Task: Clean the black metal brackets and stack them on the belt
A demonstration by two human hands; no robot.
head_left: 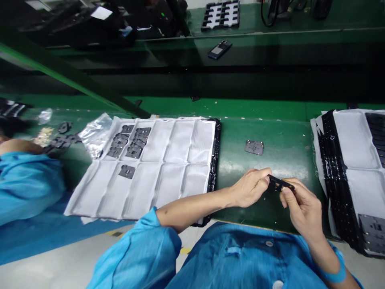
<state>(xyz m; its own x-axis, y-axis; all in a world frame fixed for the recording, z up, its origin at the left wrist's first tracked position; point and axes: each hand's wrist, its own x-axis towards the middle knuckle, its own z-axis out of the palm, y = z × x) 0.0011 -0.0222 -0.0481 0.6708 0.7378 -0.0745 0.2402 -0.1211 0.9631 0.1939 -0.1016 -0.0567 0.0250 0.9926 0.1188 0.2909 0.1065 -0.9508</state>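
Observation:
Between my two hands, above the green bench, is a small flat black plastic part (279, 183), seen nearly edge-on. My left hand (251, 186) pinches its left end with thumb and fingers. At its other end, my right hand (302, 204) grips it with the thumb pressed on the near side. A similar dark grey plate with small holes (254, 147) lies flat on the bench just beyond my hands. To the left, a white-lined tray (171, 188) with compartments holds several grey plates (134, 148) in its left part.
On the right stands a stack of black trays (339, 176) with white liners and dark parts. A clear plastic bag (96, 134) and loose parts (64, 140) lie at the left, near a co-worker's blue sleeve (28, 184). A phone (220, 49) rests beyond the bench.

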